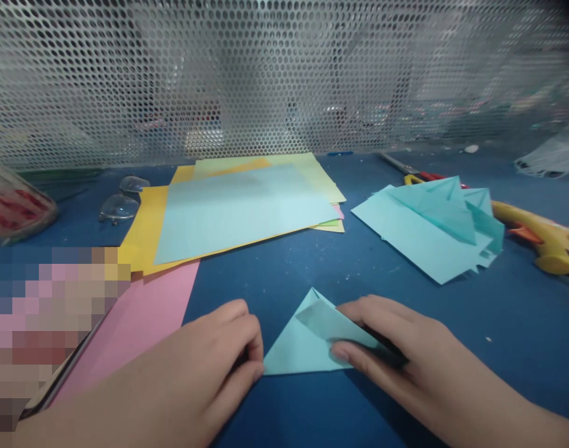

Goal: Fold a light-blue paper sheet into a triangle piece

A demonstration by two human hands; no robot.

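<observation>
Pale blue paper, folded into a triangle [299,345], is lying on the blue surface [499,323] between the two hands. The left hand [209,361] is curling loosely, its fingertips pinning the triangle's near left corner flat. The right hand [382,345] is lying flat and extended over the triangle's right side, fingers pressing a folded flap down rather than gripping it. By the look of it, a crease is being set, with one hand anchoring while the other is flattening. Sharpening that crease would call for steady pressure along the fold without letting the pinned corner slip. Beyond the left hand, a stack of coloured sheets [237,211] is resting with a pink sheet [144,311] beside it. Beyond the right hand, other folded blue pieces [428,230] are sitting near a yellow glue gun [545,239].
</observation>
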